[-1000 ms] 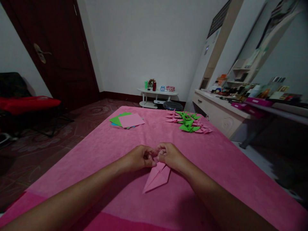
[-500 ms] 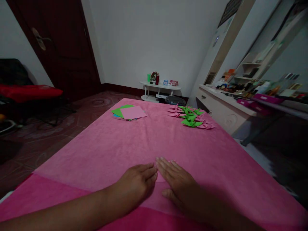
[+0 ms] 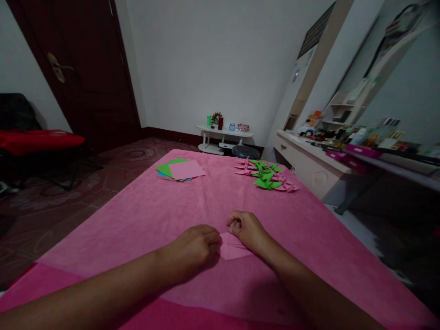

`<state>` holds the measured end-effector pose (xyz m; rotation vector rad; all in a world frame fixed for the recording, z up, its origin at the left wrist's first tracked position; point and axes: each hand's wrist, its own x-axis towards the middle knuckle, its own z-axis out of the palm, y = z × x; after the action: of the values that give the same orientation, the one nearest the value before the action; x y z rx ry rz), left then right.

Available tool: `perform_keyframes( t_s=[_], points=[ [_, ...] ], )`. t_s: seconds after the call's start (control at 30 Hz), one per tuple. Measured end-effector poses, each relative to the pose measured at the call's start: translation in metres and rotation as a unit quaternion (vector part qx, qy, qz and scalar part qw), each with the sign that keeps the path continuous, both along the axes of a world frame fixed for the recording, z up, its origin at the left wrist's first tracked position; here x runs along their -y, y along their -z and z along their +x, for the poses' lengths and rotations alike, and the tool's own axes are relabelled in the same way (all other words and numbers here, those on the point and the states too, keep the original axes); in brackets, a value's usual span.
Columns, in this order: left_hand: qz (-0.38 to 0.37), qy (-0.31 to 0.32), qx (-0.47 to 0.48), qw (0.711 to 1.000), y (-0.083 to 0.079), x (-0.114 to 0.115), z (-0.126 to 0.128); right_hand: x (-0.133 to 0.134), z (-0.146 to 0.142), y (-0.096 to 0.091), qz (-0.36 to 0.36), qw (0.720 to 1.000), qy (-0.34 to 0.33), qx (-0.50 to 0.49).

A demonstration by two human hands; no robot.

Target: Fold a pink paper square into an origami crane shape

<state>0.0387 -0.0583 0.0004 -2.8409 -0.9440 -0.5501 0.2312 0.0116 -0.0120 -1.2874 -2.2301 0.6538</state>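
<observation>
A folded piece of pink origami paper (image 3: 229, 250) lies on the pink tablecloth in front of me, between my hands. My left hand (image 3: 199, 244) is closed at its left edge, with the fingertips on the paper. Above the paper's far right side, my right hand (image 3: 248, 230) has its fingers curled in towards the thumb. Whether a flap is pinched in them is hidden. The right wrist covers part of the paper's right side.
Square sheets of coloured paper (image 3: 187, 170) lie stacked at the table's far left. Several folded pink and green paper cranes (image 3: 267, 178) sit at the far right. Beyond are a small white stand (image 3: 225, 131) and a dresser (image 3: 305, 160) crowded with bottles.
My right hand has gone from lying flat with fingers stretched to curled, and moved farther away. The folded pink paper shows more now. The view has shifted slightly.
</observation>
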Motion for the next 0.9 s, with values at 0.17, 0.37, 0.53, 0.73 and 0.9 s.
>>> perform_keyframes(
  t_s=[0.17,0.37,0.53,0.73,0.9],
  points=[
    [0.006,-0.037,-0.026,0.999,0.009,0.000,0.001,0.007,0.004,-0.011,0.062,0.998,0.015,-0.009],
    [0.080,-0.074,-0.044,0.993,0.015,-0.006,0.007,0.010,0.010,-0.021,0.083,0.995,-0.009,-0.054],
    [0.004,-0.047,0.014,0.999,0.018,-0.003,0.004,0.029,0.013,-0.002,0.025,0.995,-0.071,-0.064],
    [-0.087,-0.078,0.133,0.984,0.016,0.000,0.009,0.031,0.016,0.003,-0.012,0.992,-0.085,-0.092],
    [-0.148,-0.106,0.190,0.965,0.018,-0.005,0.008,0.032,0.020,0.001,0.022,0.992,-0.088,-0.085]
  ],
)
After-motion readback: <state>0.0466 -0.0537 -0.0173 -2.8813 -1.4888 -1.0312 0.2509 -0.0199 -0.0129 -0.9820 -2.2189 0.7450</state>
